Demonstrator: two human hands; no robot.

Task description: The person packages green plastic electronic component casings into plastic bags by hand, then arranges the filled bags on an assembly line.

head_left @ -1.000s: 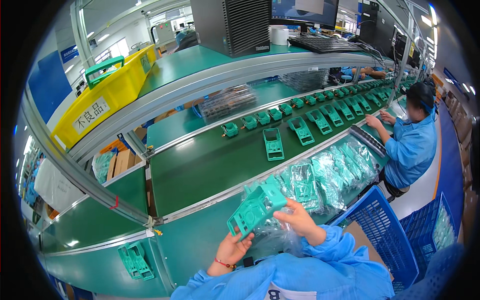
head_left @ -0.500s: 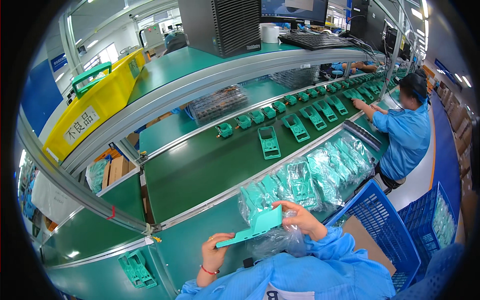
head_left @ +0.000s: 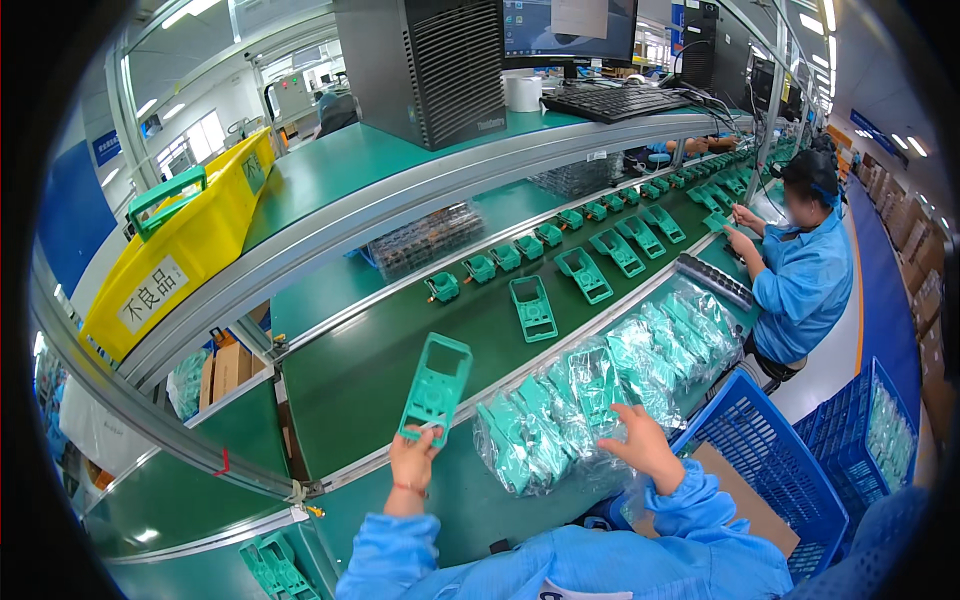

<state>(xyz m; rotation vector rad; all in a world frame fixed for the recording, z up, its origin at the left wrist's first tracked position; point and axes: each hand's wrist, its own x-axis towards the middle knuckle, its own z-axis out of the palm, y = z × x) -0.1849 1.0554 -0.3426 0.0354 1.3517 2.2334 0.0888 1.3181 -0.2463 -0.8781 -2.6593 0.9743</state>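
Note:
My left hand (head_left: 413, 458) pinches the lower end of a green plastic housing (head_left: 437, 385), a long frame with a large window and smaller holes. It is held up over the near side of the dark green conveyor belt (head_left: 350, 390). My right hand (head_left: 643, 447), fingers spread, is beside the clear bags of green housings (head_left: 560, 415) and holds nothing. On the belt, to the right of the held part, lies a similar green housing (head_left: 533, 308), with several more in a row beyond it. Behind them runs a row of small green parts (head_left: 442, 287).
A blue crate (head_left: 765, 450) holding cardboard stands at my right, another crate beyond it. A co-worker (head_left: 805, 260) in blue handles a green part farther along the belt. Above the belt, a metal-edged shelf (head_left: 400, 180) carries a computer tower and a yellow bin (head_left: 180, 250).
My left hand has swung the housing forward and up over the belt, turning its face into view. The right hand has let go of the housing and moved right; the loose clear bag has left it.

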